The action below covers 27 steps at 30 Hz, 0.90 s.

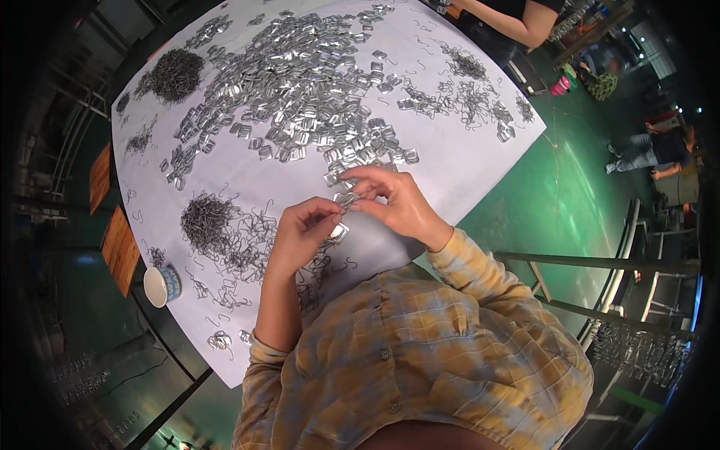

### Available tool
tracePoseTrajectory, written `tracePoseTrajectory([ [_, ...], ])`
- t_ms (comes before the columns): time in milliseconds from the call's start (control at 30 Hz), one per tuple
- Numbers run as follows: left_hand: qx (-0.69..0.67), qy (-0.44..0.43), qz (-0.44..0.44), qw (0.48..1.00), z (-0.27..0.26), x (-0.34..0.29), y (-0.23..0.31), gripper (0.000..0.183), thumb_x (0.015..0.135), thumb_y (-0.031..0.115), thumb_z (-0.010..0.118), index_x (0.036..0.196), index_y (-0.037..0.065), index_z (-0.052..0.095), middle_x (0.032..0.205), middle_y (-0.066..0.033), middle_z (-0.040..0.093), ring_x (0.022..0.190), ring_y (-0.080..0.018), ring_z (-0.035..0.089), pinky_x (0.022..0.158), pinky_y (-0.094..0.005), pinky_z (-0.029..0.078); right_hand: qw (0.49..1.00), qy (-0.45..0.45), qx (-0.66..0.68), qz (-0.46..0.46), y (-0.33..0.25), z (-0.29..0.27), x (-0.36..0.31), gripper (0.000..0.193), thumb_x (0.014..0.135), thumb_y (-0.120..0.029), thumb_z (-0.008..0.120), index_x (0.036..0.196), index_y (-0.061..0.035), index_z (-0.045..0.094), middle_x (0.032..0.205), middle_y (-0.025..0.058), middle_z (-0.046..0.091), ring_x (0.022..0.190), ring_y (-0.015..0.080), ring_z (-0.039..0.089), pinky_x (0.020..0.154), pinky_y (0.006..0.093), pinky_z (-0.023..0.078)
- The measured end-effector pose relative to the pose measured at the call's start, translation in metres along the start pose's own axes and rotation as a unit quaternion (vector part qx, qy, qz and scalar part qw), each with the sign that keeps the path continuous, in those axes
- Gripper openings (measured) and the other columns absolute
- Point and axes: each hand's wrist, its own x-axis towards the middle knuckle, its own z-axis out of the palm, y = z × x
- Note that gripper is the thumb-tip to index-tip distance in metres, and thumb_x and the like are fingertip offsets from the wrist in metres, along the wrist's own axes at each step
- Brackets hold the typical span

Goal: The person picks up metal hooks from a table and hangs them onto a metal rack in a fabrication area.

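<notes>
At the left of the white-topped desk (442,184) stood a white paper cup with a blue pattern (172,283), open-mouthed; no contents could be made out in it. Next came a dense heap of dark wire hooks (176,75), far back, and a nearer tangle of grey bent-wire hooks (206,221), both lying loose, outside any container. The left hand (306,227) had its grip closed to a thumb-and-finger pinch, meeting the right hand at a small, shiny silver metal piece (346,199). Beyond spread a broad pile of flat silver metal pieces (292,86). The right hand (394,201) pinched that same piece, its index finger raised; whether a hook was joined to it could not be told. Farther right lay scattered thin wire hooks (472,97). The work seemed midway through one piece, with plenty of loose stock left; no finished batch could be told apart.
</notes>
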Motion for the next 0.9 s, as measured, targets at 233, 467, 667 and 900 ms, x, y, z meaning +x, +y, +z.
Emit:
tracePoseTrajectory([
  [233,-0.022,-0.043,0.004,0.999,0.002,0.006,0.003,0.010,0.083,0.001,0.060,0.093,-0.001,0.063,0.083,-0.0005,0.063,0.075,-0.0054,0.054,0.067,-0.0205,0.043,0.992,0.017,0.118,0.050,-0.007,-0.006,-0.006,0.041,0.075,0.004,0.062,0.114,-0.0061,0.056,0.076,-0.0019,0.054,0.065,0.0032,0.050,0.056,0.0188,0.043],
  [467,0.263,0.168,0.073,0.947,-0.026,0.011,-0.007,0.010,0.080,0.003,0.062,0.088,0.004,0.068,0.083,-0.0085,0.065,0.073,-0.0171,0.060,0.065,-0.0278,0.047,0.998,0.056,0.022,0.032,-0.018,-0.015,-0.007,0.041,0.075,0.005,0.060,0.115,-0.0053,0.055,0.081,0.0010,0.056,0.075,0.0068,0.053,0.059,0.0192,0.046],
  [667,0.690,0.114,0.099,0.708,-0.007,0.017,-0.079,0.007,0.069,0.005,0.059,0.063,0.003,0.060,0.071,-0.0109,0.059,0.062,-0.0258,0.059,0.059,-0.0327,0.052,0.995,0.094,-0.027,-0.012,-0.025,-0.024,-0.004,0.045,0.073,0.008,0.060,0.115,-0.0058,0.055,0.083,0.0020,0.056,0.077,0.0080,0.053,0.062,0.0202,0.047],
  [900,0.711,0.075,0.078,0.695,-0.009,0.030,-0.069,0.007,0.068,0.005,0.054,0.068,0.002,0.060,0.072,-0.0115,0.061,0.065,-0.0256,0.062,0.059,-0.0319,0.052,0.994,0.090,-0.057,0.002,-0.023,-0.023,-0.001,0.046,0.072,0.007,0.062,0.115,-0.0059,0.054,0.079,0.0032,0.060,0.074,0.0090,0.056,0.064,0.0216,0.047],
])
